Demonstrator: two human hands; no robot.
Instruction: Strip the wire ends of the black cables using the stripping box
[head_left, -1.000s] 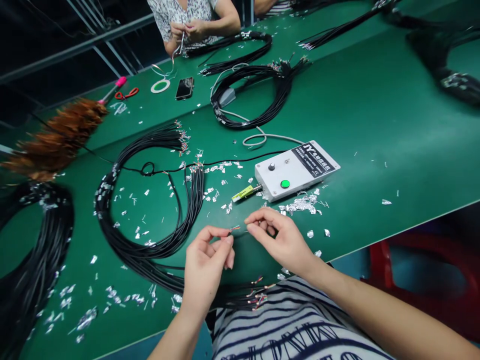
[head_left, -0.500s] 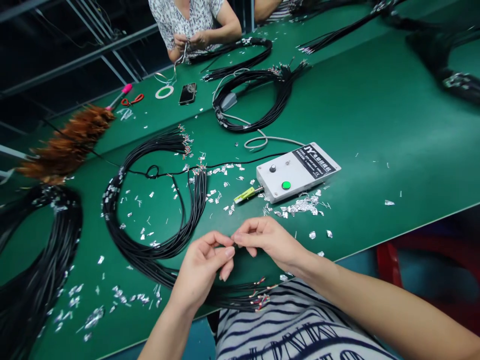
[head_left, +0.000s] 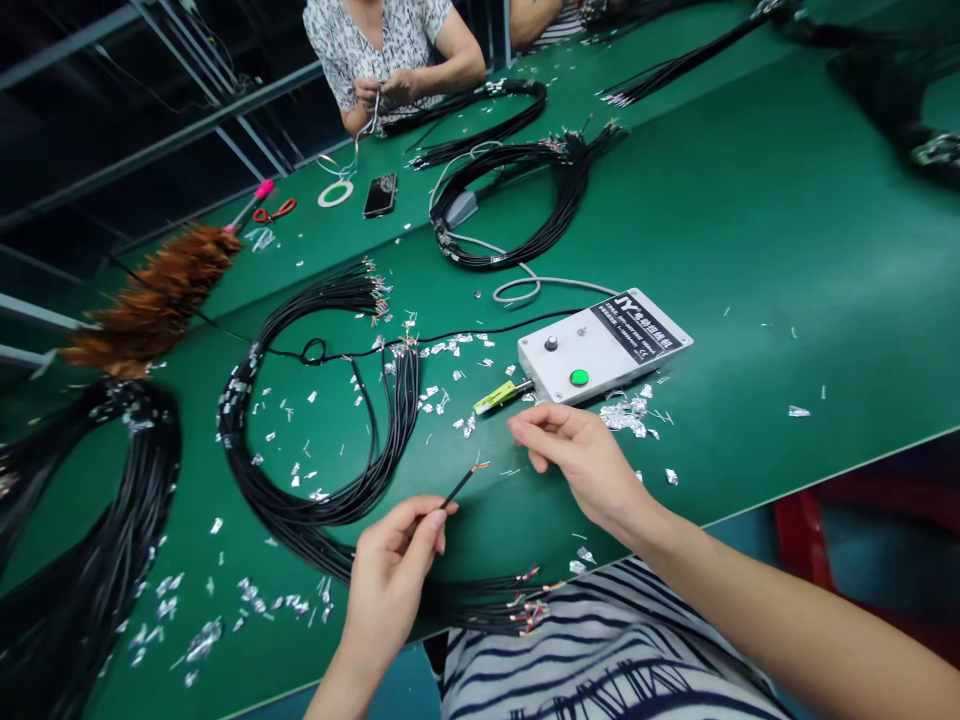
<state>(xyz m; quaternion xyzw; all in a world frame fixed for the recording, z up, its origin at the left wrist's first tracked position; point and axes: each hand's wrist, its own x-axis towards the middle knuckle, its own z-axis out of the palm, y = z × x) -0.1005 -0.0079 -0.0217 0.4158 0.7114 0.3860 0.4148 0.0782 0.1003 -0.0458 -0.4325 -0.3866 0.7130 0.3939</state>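
My left hand (head_left: 391, 562) pinches a thin black cable (head_left: 459, 486) near its end, whose coloured bare wires point up and to the right. My right hand (head_left: 581, 452) hovers a little to the right of that tip, between it and the white control box (head_left: 604, 346). Its thumb and fingers are curled together; whether they hold anything I cannot make out. A yellow-green tool tip (head_left: 495, 396) sticks out of the box's left end. A looped bundle of black cables (head_left: 315, 490) lies left of my hands, its stripped ends (head_left: 529, 600) near my striped shirt.
Silver foil scraps (head_left: 626, 412) litter the green table (head_left: 787, 250). A brown feather duster (head_left: 154, 300) lies at far left, more cable bundles (head_left: 517, 190) behind. Across the table a person (head_left: 390, 60) works on wires near a phone (head_left: 380, 195), tape ring (head_left: 335, 193) and red scissors (head_left: 274, 211).
My hands were together at the cable's end; now they have parted. The left hand has drawn back toward me with the cable, and the right has moved right toward the box.
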